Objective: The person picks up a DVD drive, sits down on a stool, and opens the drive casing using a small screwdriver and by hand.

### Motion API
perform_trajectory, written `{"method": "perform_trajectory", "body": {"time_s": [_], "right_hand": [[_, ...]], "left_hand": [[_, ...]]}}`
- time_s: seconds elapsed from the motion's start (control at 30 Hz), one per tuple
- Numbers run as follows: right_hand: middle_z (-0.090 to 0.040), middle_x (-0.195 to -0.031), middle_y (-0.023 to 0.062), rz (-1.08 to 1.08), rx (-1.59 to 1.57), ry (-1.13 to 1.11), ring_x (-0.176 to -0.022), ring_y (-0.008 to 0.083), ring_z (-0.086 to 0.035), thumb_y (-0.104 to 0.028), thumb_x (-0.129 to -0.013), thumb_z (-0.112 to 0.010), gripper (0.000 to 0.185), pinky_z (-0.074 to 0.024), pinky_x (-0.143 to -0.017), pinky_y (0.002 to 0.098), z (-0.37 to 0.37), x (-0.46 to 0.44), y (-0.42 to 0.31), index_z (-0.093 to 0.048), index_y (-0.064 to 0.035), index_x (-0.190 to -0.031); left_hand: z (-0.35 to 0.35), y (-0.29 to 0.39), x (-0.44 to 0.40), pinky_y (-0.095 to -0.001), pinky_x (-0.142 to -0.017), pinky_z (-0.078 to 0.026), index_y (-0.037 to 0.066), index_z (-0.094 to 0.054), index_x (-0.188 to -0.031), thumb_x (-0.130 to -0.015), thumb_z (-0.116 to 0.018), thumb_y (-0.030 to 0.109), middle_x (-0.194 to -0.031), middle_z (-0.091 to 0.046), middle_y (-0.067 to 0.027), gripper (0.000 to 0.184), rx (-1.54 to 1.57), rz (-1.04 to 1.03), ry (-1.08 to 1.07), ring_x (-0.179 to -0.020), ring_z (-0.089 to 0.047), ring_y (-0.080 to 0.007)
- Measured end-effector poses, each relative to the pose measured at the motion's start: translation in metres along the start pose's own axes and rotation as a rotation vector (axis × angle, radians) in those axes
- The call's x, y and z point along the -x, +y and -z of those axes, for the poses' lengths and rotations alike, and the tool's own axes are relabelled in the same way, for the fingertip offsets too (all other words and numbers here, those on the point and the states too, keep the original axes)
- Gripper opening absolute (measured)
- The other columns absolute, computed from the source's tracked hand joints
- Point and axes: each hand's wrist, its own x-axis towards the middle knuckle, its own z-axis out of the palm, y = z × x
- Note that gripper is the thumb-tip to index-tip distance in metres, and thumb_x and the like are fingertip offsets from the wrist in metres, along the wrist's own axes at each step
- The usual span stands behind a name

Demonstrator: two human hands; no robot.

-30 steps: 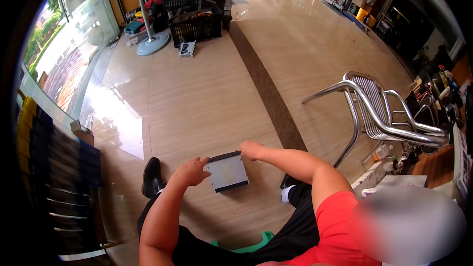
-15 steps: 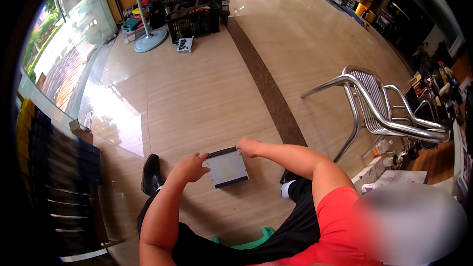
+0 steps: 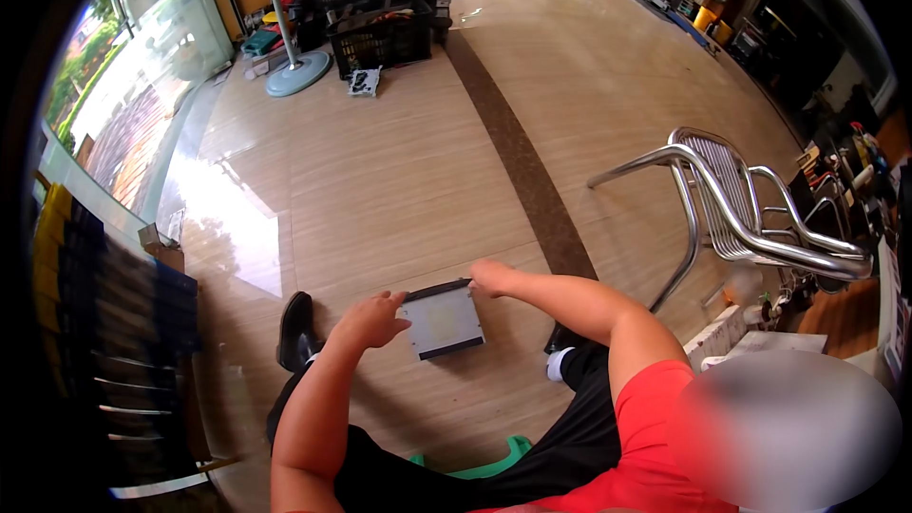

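Note:
A flat grey metal box (image 3: 444,321) with black strips along its far and near edges is between my feet, just above or on the tiled floor. My left hand (image 3: 372,319) is at its left far corner, thumb apart from the fingers, with the fingertips close to the black edge. At the right far corner, my right hand (image 3: 489,278) has its fingers curled in against the box's edge. Whether the box rests on the floor or is held up I cannot tell.
A metal chair (image 3: 722,199) stands at the right. Blue and yellow bins (image 3: 142,313) line the left side. Farther off are a fan (image 3: 298,74) and a black crate (image 3: 385,43). A green stool (image 3: 494,461) shows beneath me.
The view has shifted slightly. Both hands keep nearly the same places at the box's far corners, and the box has barely moved relative to my feet.

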Motion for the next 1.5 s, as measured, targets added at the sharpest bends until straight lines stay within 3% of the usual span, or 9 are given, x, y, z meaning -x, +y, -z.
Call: {"method": "perform_trajectory", "body": {"time_s": [0.03,0.1,0.23,0.7,0.93,1.1,1.33,1.4,1.5], "right_hand": [[-0.067,-0.091,0.0261,0.004,-0.001,-0.002,-0.092,0.0417,-0.065,-0.024,-0.086,-0.065,0.028,-0.0515,-0.079,0.0486,-0.002,-0.002,0.001,-0.070,0.0037,-0.083],[-0.069,-0.095,0.0236,0.018,0.114,-0.057,-0.093,0.0411,-0.066,-0.001,-0.077,-0.065,0.013,-0.0549,-0.077,0.0458,-0.007,-0.009,0.003,-0.071,0.0014,-0.088],[-0.069,-0.095,0.0235,0.080,0.160,-0.053,-0.094,0.0408,-0.066,0.007,-0.071,-0.061,0.021,-0.0558,-0.076,0.0446,-0.018,-0.015,0.009,-0.071,0.0009,-0.088],[-0.066,-0.107,0.0219,0.241,-0.075,-0.015,-0.102,0.0396,-0.061,-0.007,-0.080,-0.054,0.033,-0.0495,-0.088,0.0456,-0.018,-0.010,0.006,-0.068,-0.0052,-0.110],[-0.068,-0.105,0.0192,0.187,0.019,-0.038,-0.103,0.0374,-0.062,-0.013,-0.085,-0.054,0.028,-0.0494,-0.090,0.0454,-0.013,-0.003,-0.003,-0.069,-0.0061,-0.108],[-0.069,-0.102,0.0170,0.170,0.054,-0.072,-0.099,0.0375,-0.062,-0.026,-0.092,-0.055,0.027,-0.0499,-0.087,0.0462,-0.012,-0.006,-0.005,-0.069,-0.0059,-0.102],[-0.068,-0.097,0.0203,0.076,-0.055,-0.033,-0.095,0.0401,-0.063,-0.027,-0.092,-0.059,0.026,-0.0511,-0.082,0.0482,-0.001,-0.004,-0.013,-0.068,-0.0026,-0.091],[-0.068,-0.096,0.0204,-0.043,0.034,-0.055,-0.094,0.0401,-0.064,-0.027,-0.090,-0.062,0.026,-0.0519,-0.081,0.0478,0.013,0.003,-0.023,-0.068,-0.0021,-0.091],[-0.069,-0.096,0.0192,0.021,0.183,-0.066,-0.095,0.0383,-0.065,-0.027,-0.091,-0.061,0.024,-0.0529,-0.080,0.0472,0.018,0.006,-0.024,-0.069,-0.0034,-0.092]], "left_hand": [[0.002,0.002,0.001,-0.0434,-0.100,-0.044,0.007,-0.042,-0.141,-0.091,-0.061,0.035,-0.135,-0.052,-0.0212,0.060,0.013,0.012,-0.030,-0.122,-0.051,-0.0383],[0.004,0.003,0.001,-0.0434,-0.100,-0.044,0.007,-0.042,-0.141,-0.091,-0.061,0.035,-0.135,-0.052,-0.0212,0.060,0.009,0.010,-0.031,-0.122,-0.052,-0.0383],[-0.002,-0.001,0.000,-0.0457,-0.096,-0.047,0.011,-0.045,-0.138,-0.091,-0.062,0.035,-0.128,-0.057,-0.0179,0.056,-0.005,-0.010,0.023,-0.118,-0.055,-0.0369],[-0.001,-0.002,0.000,-0.0465,-0.093,-0.048,0.009,-0.045,-0.138,-0.091,-0.062,0.035,-0.128,-0.057,-0.0171,0.056,-0.001,0.066,-0.003,-0.118,-0.055,-0.0353],[-0.002,-0.004,0.000,-0.0458,-0.094,-0.048,0.011,-0.045,-0.139,-0.092,-0.061,0.035,-0.130,-0.055,-0.0158,0.055,-0.006,0.073,-0.002,-0.119,-0.055,-0.0346],[0.002,-0.003,0.003,-0.0459,-0.094,-0.048,0.010,-0.047,-0.138,-0.092,-0.061,0.036,-0.129,-0.055,-0.0165,0.054,-0.009,0.070,0.009,-0.118,-0.055,-0.0347],[0.002,-0.003,0.000,-0.0464,-0.092,-0.049,0.010,-0.048,-0.135,-0.092,-0.062,0.035,-0.126,-0.057,-0.0174,0.052,-0.005,0.064,0.019,-0.116,-0.056,-0.0354],[0.011,0.002,0.000,-0.0434,-0.106,-0.040,0.012,-0.038,-0.146,-0.094,-0.058,0.038,-0.147,-0.042,-0.0197,0.062,0.015,0.133,-0.123,-0.131,-0.045,-0.0353],[0.017,0.007,0.003,-0.0440,-0.106,-0.041,0.012,-0.037,-0.147,-0.094,-0.058,0.038,-0.147,-0.041,-0.0195,0.062,0.022,0.141,-0.138,-0.131,-0.045,-0.0354]]}}
